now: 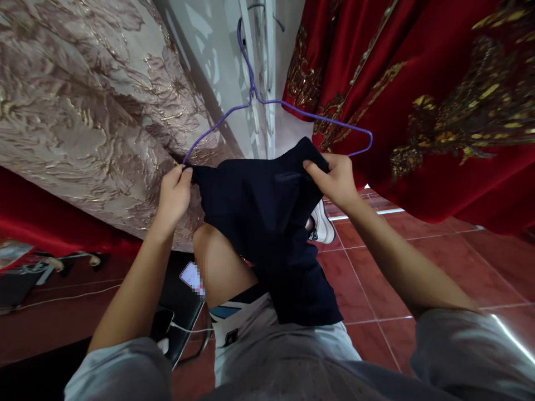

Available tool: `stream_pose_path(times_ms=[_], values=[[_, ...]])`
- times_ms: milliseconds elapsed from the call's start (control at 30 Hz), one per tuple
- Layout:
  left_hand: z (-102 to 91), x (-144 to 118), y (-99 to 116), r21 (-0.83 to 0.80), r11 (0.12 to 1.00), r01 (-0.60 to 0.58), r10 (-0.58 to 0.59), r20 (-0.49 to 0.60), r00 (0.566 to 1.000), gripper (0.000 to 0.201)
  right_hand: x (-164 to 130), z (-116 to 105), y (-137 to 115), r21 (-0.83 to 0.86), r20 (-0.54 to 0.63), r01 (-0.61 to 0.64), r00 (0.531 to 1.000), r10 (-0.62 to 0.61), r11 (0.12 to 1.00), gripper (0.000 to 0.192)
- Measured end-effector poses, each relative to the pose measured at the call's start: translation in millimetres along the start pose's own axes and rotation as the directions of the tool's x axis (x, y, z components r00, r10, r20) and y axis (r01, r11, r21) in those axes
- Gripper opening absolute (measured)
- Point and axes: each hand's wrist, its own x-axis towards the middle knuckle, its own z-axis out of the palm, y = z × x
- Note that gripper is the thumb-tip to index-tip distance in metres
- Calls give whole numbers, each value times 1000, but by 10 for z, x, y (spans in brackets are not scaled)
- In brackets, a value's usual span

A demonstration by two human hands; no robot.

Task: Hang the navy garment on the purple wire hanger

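A dark navy garment (267,223) hangs between my two hands and drapes down over my raised knee. My left hand (175,192) pinches its left top corner together with the left end of a purple wire hanger (267,103). My right hand (334,178) grips the garment's right top edge, just below the hanger's right end. The hanger's hook points up toward a white frame behind it.
A beige embroidered fabric (83,100) hangs at the left, a red gold-embroidered cloth (438,94) at the right. A phone (191,277) lies on a black seat (179,312) by my knee, with a cable. Red floor tiles (397,250) stretch right. A white shoe (324,223) shows.
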Motion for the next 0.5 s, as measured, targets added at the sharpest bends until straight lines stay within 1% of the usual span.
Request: stream_pose_path(times_ms=[67, 133, 167, 233, 300, 367, 433, 467, 500], values=[[-71, 29, -24, 66, 997, 27, -30, 42, 999, 32, 16, 12, -6, -8, -25, -18, 1000, 17, 1000, 43], [-182, 0, -15, 138, 990, 12, -25, 90, 996, 32, 37, 18, -14, -20, -49, -30, 998, 29, 999, 40], [-244, -23, 15, 171, 985, -29, 12, 98, 995, 31, 49, 24, -18, -22, -56, -35, 998, 34, 999, 39], [-347, -52, 135, 238, 958, -163, 154, 55, 987, 31, 68, 48, -22, -11, -68, -43, 997, 42, 999, 39], [-389, -27, 317, 285, 913, -292, 301, 12, 954, 31, 67, 91, -20, 22, -73, -56, 996, 58, 998, 40], [-353, 57, 516, 273, 891, -364, 380, -8, 925, 32, 26, 140, -20, 79, -28, -84, 996, 87, 993, 43], [-258, 182, 682, 225, 885, -407, 425, -38, 904, 30, -57, 164, -29, 145, 80, -119, 991, 109, 982, 43], [-201, 249, 741, 201, 884, -422, 441, -56, 896, 28, -110, 155, -36, 169, 140, -126, 985, 103, 977, 41], [-146, 313, 783, 179, 880, -440, 457, -70, 887, 27, -163, 129, -44, 184, 175, -118, 981, 85, 976, 36]])
